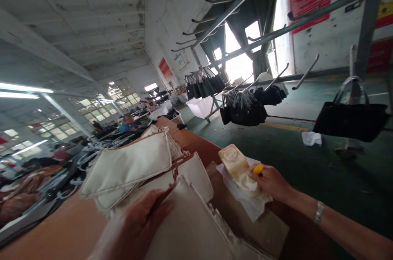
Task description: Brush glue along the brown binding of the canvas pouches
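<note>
My left hand [143, 213] is closed on the brown edge of a cream bag piece [187, 227], which lies across the near part of the brown table. My right hand [273, 182] grips a small tool with a yellow handle [258, 168]; the tool's working end is not clear. It is held at a stained cream plastic container [231, 157] with a whitish substance at its near end. Under the container are white paper [256, 211] and a flat brownish board [278, 227]. More padded cream bag pieces [132, 161] are stacked beyond my left hand.
The brown table [76, 219] stretches away ahead. Black handbags [245, 110] hang from a metal rack [276, 37] on the right, one bag [351, 118] close by. Cords and dark material [89, 157] lie to the left. A person in blue [128, 124] sits farther back.
</note>
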Demonstrator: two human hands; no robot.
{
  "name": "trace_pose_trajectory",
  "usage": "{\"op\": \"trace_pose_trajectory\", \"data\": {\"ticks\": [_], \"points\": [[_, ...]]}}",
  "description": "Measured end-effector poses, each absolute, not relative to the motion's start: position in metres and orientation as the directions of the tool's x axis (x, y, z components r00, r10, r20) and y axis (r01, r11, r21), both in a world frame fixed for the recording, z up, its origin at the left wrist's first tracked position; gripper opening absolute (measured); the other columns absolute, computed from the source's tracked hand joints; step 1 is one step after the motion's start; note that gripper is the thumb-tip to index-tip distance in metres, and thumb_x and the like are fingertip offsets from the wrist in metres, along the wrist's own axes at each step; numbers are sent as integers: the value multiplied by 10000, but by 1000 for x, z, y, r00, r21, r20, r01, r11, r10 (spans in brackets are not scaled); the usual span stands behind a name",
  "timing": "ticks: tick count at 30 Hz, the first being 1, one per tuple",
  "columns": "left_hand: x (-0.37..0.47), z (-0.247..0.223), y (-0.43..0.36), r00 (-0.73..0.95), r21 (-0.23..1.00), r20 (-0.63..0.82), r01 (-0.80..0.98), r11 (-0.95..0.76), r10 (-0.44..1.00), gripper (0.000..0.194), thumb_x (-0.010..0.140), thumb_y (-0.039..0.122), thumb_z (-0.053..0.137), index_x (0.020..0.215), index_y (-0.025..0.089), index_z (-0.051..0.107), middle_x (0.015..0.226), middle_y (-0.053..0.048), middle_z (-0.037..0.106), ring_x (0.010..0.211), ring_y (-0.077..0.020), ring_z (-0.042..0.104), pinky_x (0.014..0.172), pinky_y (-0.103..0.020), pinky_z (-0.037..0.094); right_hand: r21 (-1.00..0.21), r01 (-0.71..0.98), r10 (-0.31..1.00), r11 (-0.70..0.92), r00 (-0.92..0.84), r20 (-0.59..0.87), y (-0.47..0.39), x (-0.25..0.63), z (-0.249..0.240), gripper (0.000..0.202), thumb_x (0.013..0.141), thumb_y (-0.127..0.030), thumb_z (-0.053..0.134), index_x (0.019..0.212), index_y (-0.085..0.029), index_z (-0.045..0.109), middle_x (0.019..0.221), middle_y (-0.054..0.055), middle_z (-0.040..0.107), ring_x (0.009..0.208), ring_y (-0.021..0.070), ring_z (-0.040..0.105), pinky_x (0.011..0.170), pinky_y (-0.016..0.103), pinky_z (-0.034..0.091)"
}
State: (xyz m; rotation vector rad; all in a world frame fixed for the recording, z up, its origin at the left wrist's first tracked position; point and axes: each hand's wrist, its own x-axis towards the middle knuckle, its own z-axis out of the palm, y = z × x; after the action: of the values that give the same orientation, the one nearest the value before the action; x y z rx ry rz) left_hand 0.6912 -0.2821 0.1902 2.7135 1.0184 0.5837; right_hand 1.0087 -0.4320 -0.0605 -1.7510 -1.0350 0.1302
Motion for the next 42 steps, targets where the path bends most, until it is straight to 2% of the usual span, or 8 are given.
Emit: {"op": "trace_pose_trajectory", "data": {"ticks": [5,9,14,19,24,30,37,42], "points": [[673,98,-303,676,274,333,598,-753,658,160,872,395,526,951,264,573,776,27,716,668,-170,690,592,-235,502,-760,649,710,-30,549,440,-447,1008,-67,273,917,-409,479,881,-228,681,925,67,695,847,257,639,801,348,479],[666,52,-303,753,26,487,493,-870,441,140,909,309,503,797,240,551,753,1,677,679,-166,660,607,-246,495,-681,732,749,34,432,502,-455,1002,-67,251,928,-377,467,922,-244,680,961,65,689,880,244,638,835,353,494],[659,53,-314,591,-243,795,513,-823,133,77,858,297,628,813,235,614,1085,-85,677,925,-222,634,815,-342,489,-605,793,758,76,348,552,-461,994,-63,233,932,-337,469,904,-261,687,898,63,683,801,225,648,763,331,534],[660,46,-327,511,32,784,533,-845,352,154,899,335,545,791,237,592,1314,-105,570,1098,-235,602,861,-353,508,-572,808,781,145,262,567,-475,985,-52,221,930,-357,507,848,-264,689,869,57,673,809,221,640,773,323,537],[667,51,-309,628,419,383,535,-733,677,180,884,343,489,744,233,519,1163,-101,672,1255,-239,534,955,-354,479,-865,466,770,187,478,423,-494,980,-35,226,857,-444,636,801,-238,710,896,69,673,876,256,611,822,346,504],[700,58,-263,641,277,36,731,-624,767,183,829,297,452,663,223,466,688,-15,640,716,-202,624,628,-271,416,-920,-224,600,323,800,16,-491,980,-26,331,768,-491,728,810,-183,613,632,-5,541,489,129,446,440,245,380],[738,42,-247,621,257,9,756,-602,783,75,640,156,536,584,204,521,581,10,555,606,-174,534,550,-259,266,-780,-455,632,429,768,-100,-479,958,-7,421,685,-449,813,696,-180,489,559,-42,461,412,52,312,375,188,293],[740,45,-269,647,374,-28,714,-592,762,233,704,175,514,885,142,656,697,-1,645,690,-183,604,597,-249,369,-759,-442,638,478,768,-45,-471,945,10,397,701,-447,810,767,-171,533,506,-68,440,383,46,295,361,179,269]]}}
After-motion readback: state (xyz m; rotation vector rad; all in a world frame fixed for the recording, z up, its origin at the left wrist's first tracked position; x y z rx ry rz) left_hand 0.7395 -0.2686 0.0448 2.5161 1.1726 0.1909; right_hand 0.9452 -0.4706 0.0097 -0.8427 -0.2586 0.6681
